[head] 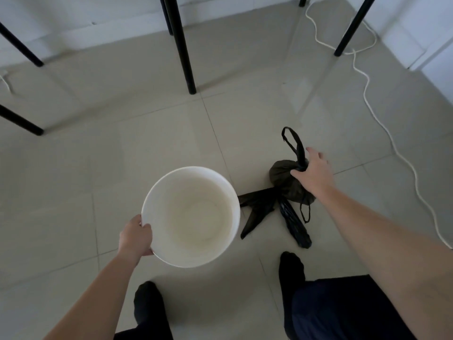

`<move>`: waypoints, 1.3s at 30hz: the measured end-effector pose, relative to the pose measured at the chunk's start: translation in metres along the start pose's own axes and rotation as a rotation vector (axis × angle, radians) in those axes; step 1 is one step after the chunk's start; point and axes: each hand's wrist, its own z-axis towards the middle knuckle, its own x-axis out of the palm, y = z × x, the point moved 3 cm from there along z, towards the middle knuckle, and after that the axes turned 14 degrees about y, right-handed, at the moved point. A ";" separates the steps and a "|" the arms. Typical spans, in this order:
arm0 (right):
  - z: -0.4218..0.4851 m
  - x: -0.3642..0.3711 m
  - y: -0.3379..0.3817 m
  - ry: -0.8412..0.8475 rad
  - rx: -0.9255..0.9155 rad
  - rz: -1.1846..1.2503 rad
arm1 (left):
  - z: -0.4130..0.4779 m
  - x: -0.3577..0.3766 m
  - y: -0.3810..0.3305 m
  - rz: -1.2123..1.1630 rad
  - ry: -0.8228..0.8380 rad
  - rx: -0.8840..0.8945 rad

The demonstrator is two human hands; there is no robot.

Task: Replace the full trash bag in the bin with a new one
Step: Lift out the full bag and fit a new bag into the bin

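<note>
Standing on the pale tiled floor [122, 148] is the white bin [193, 217], upright, its mouth open to the ceiling and its inside bare, with no liner in it. The person's left hand [136, 238] is clamped on the near-left part of the rim, thumb over the edge and fingers down the outer wall. Just to the right of the bin sits the full trash bag [282, 176], black and knotted at the top, resting on the floor with one long handle loop sticking up and away and another trailing toward the person. The right hand [315, 171] is on the knot: thumb and forefinger pinch the neck of the bag while the other fingers spread loosely open above it. Beside that bag, between it and the bin, lie flat black plastic bags [259, 208] on the tiles, one touching the bin's wall, and a tighter black roll [294, 225] points toward the person's feet. Both feet are in black socks [291, 266], planted either side of a tile joint. Farther out, black table legs [182, 45] rise from the floor, and a white cable [367, 94] snakes along the right side toward the wall.
</note>
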 end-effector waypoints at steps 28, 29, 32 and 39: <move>0.001 0.225 0.029 0.487 -0.150 -0.525 | 0.011 -0.018 0.024 -0.245 0.051 -0.008; 0.006 0.231 0.026 0.489 -0.136 -0.536 | 0.011 -0.018 0.025 -0.245 0.054 -0.009; 0.017 0.245 0.016 0.507 -0.096 -0.534 | 0.013 -0.018 0.025 -0.247 0.071 -0.014; 0.034 0.260 -0.018 0.455 -0.068 -0.434 | 0.014 -0.017 0.024 -0.255 0.083 -0.055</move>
